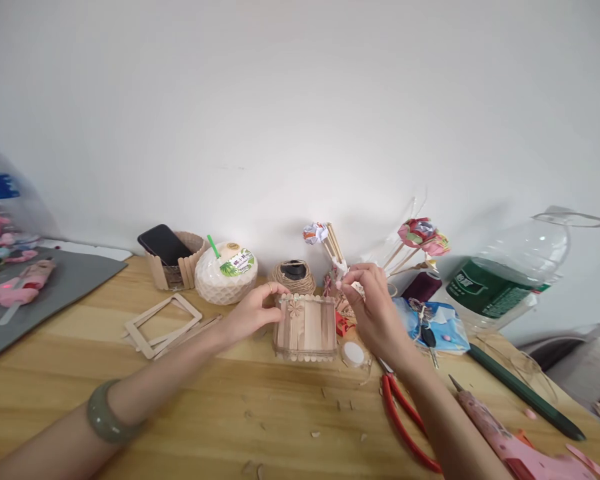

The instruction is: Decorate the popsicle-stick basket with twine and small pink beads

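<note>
A small wooden craft-stick box [306, 328] with scalloped edges and a little wooden flower at its upper left is on the table in front of me. My left hand [260, 308] grips its upper left edge between thumb and fingers. Beyond the box's upper right corner, my right hand [375, 308] is raised, thumb and forefinger pinched together. Something tiny and pale may be at those fingertips, too small to name. A round white lid-like disc [353, 354] lies beside the box. Behind the box stands a ball of twine [294, 277].
Red-handled scissors [400, 417] and a pink glue gun [505, 427] lie at right. A large green-labelled bottle [500, 283] leans by the wall. At left are a craft-stick frame [163, 325], a white coconut [227, 277] and a phone [166, 244] in a stick holder. Wood scraps lie in front.
</note>
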`<state>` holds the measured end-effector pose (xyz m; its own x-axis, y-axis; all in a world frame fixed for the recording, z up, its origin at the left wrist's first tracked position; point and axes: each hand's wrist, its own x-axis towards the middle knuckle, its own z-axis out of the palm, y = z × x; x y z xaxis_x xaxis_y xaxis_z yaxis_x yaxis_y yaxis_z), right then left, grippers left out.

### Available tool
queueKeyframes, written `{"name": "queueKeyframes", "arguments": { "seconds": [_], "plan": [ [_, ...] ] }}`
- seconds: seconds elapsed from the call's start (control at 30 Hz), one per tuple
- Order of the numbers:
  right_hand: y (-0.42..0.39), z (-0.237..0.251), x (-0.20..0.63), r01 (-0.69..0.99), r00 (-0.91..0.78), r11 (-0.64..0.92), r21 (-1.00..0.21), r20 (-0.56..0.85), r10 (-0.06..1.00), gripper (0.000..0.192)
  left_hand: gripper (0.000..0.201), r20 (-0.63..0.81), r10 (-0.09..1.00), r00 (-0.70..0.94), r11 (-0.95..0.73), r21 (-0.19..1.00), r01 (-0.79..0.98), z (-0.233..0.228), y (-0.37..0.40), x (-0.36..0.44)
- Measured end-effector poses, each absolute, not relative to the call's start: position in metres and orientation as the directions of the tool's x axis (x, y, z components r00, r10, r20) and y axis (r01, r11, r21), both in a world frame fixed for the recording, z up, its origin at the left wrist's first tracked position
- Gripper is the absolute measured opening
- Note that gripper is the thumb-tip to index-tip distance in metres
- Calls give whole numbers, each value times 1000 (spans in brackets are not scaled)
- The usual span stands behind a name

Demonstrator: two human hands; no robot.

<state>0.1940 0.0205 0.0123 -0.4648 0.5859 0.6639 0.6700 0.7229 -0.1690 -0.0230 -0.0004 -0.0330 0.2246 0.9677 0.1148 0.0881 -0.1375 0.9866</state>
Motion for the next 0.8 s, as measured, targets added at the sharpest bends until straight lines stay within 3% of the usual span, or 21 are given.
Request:
{"name": "queueKeyframes", "arguments": {
  "seconds": [0.33,0.8],
  "plan": [
    [25,-44,248,821,-534,571,19,383,754,14,21,92,953,289,-130,985,115,-33,0,-26],
    [5,-44,247,798,-602,585,147,155,783,21,18,80,949,307,-140,974,180,-29,-3,-25]
  ]
}}
